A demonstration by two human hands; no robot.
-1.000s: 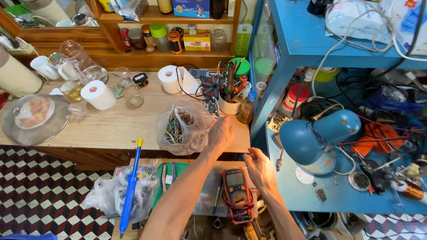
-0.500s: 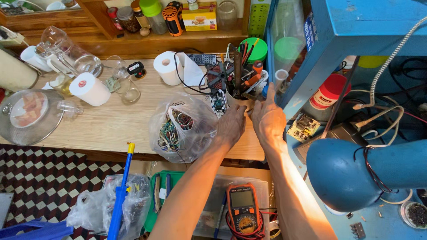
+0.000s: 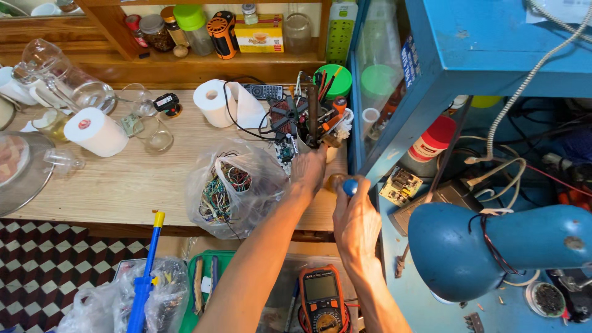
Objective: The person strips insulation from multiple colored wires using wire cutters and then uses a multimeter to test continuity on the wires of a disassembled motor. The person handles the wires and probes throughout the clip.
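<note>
Glassware crowds the far left of the wooden table [image 3: 123, 185] — a tipped glass jug [image 3: 68, 77], small tumblers, a paper roll [image 3: 95, 131]. Further right sits a clear plastic bag [image 3: 231, 188] stuffed with coloured wire scraps. The left hand [image 3: 308, 169] reaches up, fingers closing around the tool cup [image 3: 314, 132], which bristles with pens, drivers and a small circuit board; whether it grips firmly I cannot tell. The right hand [image 3: 356, 219] is closed on a blue-handled tool [image 3: 349, 185] beside the cup — judging by this, picked out already, not yet put to use. Below lies a multimeter [image 3: 322, 299].
</note>
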